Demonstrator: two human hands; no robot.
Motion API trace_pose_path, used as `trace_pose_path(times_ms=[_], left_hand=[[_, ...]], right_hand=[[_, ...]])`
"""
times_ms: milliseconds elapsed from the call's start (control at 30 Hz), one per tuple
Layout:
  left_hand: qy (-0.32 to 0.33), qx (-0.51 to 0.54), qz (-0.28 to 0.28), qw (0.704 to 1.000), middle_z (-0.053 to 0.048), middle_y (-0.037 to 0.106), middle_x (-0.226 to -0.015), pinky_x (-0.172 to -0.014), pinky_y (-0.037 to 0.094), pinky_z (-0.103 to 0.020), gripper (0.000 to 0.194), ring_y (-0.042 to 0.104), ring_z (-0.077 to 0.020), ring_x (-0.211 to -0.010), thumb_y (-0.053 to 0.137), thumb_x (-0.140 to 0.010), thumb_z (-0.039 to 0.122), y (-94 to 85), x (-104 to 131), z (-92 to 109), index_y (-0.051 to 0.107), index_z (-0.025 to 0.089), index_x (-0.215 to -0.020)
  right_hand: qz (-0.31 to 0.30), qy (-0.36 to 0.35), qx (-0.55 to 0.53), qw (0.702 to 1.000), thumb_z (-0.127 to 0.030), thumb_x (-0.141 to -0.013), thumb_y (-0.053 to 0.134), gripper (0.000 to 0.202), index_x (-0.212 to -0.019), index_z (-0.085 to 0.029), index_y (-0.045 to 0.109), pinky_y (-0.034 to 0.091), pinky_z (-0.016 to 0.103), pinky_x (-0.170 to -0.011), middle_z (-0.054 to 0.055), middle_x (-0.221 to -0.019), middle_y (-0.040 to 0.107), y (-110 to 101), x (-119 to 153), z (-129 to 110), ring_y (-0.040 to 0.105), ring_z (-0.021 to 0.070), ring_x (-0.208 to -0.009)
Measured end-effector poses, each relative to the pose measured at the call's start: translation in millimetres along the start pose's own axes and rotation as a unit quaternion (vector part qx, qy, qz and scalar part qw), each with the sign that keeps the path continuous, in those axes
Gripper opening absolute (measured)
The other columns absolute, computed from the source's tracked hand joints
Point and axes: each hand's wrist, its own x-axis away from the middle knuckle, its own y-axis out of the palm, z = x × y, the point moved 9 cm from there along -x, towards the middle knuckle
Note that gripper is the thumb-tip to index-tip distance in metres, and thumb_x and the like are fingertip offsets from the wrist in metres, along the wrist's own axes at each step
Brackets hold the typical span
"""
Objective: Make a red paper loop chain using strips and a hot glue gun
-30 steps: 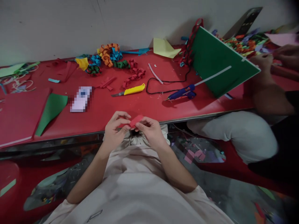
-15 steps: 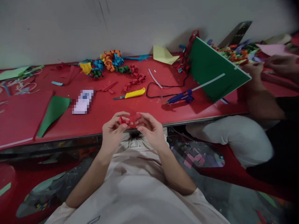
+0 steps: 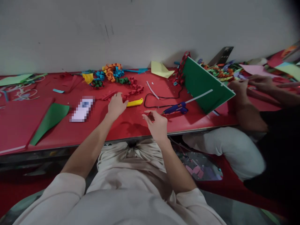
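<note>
In the head view, we see our left hand (image 3: 116, 106) low over the red counter (image 3: 77, 134), thumb and fingers spread apart, beside some red paper strips (image 3: 106, 96). We can't tell if it touches them. The yellow cutter (image 3: 135, 102) lies by its thumb. Our right hand (image 3: 158, 125) pinches a small red paper piece (image 3: 150, 116) near the counter's front edge. The blue glue gun (image 3: 173, 108) sits just beside it, near a leaning green board (image 3: 203, 84).

There are one glue gun (image 3: 174, 108), two glue sticks (image 3: 152, 90) and one cutter (image 3: 135, 102).
</note>
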Motion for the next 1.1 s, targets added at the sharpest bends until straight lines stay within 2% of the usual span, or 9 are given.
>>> trace_pose_path(times_ms=[67,233,433,533,600,700,867,967,1100], left_hand=[[-0.005,-0.018,-0.020,1.000,-0.019,0.070,-0.119,-0.099,0.049,-0.047,0.044,0.063,-0.0339,-0.117,0.063,-0.090,0.023,8.9,-7.1,-1.9,0.058,0.015,-0.133],[0.023,0.044,0.004,0.999,-0.010,0.077,-0.103,-0.098,0.049,-0.038,0.034,0.070,-0.0250,-0.103,0.059,-0.092,0.024,0.5,-3.5,-5.6,0.063,0.018,-0.125],[-0.039,0.051,-0.026,0.998,-0.011,0.076,-0.110,-0.094,0.050,-0.040,0.046,0.068,-0.0284,-0.108,0.073,-0.084,0.035,9.2,-15.1,-19.7,0.063,0.019,-0.126],[-0.045,0.055,-0.032,0.997,-0.013,0.075,-0.111,-0.096,0.050,-0.040,0.045,0.068,-0.0278,-0.109,0.071,-0.082,0.022,12.3,-21.3,-20.8,0.064,0.018,-0.126],[-0.029,0.076,-0.015,0.997,-0.014,0.075,-0.109,-0.097,0.051,-0.040,0.042,0.069,-0.0269,-0.105,0.067,-0.083,0.016,5.0,-19.7,-17.8,0.066,0.015,-0.125],[0.043,0.123,0.017,0.991,-0.013,0.076,-0.108,-0.096,0.053,-0.037,0.032,0.071,-0.0245,-0.101,0.063,-0.086,0.016,-17.0,-1.4,-2.6,0.071,0.014,-0.116],[0.145,0.179,0.034,0.973,-0.008,0.077,-0.106,-0.089,0.056,-0.032,0.027,0.072,-0.0201,-0.091,0.066,-0.087,0.022,-49.8,56.5,23.9,0.074,0.017,-0.113],[0.164,0.204,0.015,0.965,-0.008,0.076,-0.104,-0.082,0.056,-0.029,0.027,0.071,-0.0197,-0.090,0.067,-0.090,0.028,-53.6,82.4,27.7,0.074,0.019,-0.114],[0.172,0.251,0.020,0.953,-0.008,0.070,-0.108,-0.078,0.056,-0.027,0.026,0.068,-0.0178,-0.089,0.069,-0.092,0.037,-53.6,99.7,19.9,0.077,0.021,-0.110]], right_hand=[[-0.015,-0.034,0.073,0.997,-0.041,-0.096,0.064,0.023,-0.098,-0.019,0.071,0.053,0.031,-0.075,0.007,-0.085,0.076,2.7,-12.8,-2.7,0.071,0.0203,-0.075],[-0.058,-0.078,0.180,0.979,-0.032,-0.098,0.063,0.018,-0.105,-0.017,0.069,0.050,0.033,-0.079,0.012,-0.095,0.077,19.5,-29.7,-7.7,0.071,0.0235,-0.084],[-0.063,-0.078,0.222,0.970,-0.032,-0.099,0.061,0.020,-0.106,-0.015,0.069,0.049,0.033,-0.078,0.012,-0.096,0.077,26.4,-34.3,-4.5,0.071,0.0243,-0.085],[-0.059,-0.081,0.247,0.964,-0.032,-0.099,0.061,0.021,-0.106,-0.014,0.070,0.047,0.033,-0.076,0.012,-0.094,0.076,22.0,-33.8,-3.2,0.071,0.0243,-0.083],[-0.056,-0.082,0.253,0.962,-0.031,-0.098,0.061,0.020,-0.106,-0.014,0.070,0.047,0.032,-0.075,0.012,-0.093,0.076,18.4,-34.1,-4.2,0.071,0.0244,-0.083],[-0.063,-0.087,0.233,0.966,-0.031,-0.098,0.062,0.021,-0.107,-0.015,0.070,0.049,0.033,-0.078,0.012,-0.097,0.077,17.6,-34.4,-10.6,0.072,0.0248,-0.085],[-0.092,-0.106,0.191,0.971,-0.033,-0.098,0.062,0.021,-0.110,-0.018,0.071,0.051,0.034,-0.083,0.011,-0.103,0.078,29.2,-26.0,-29.7,0.073,0.0246,-0.090],[-0.108,-0.106,0.164,0.975,-0.034,-0.098,0.061,0.022,-0.112,-0.021,0.071,0.053,0.033,-0.082,0.010,-0.102,0.078,35.7,-16.5,-35.6,0.073,0.0230,-0.088],[-0.102,-0.084,0.103,0.986,-0.039,-0.096,0.063,0.023,-0.110,-0.023,0.073,0.056,0.033,-0.085,0.007,-0.099,0.078,35.5,-7.3,-36.2,0.074,0.0216,-0.088]])
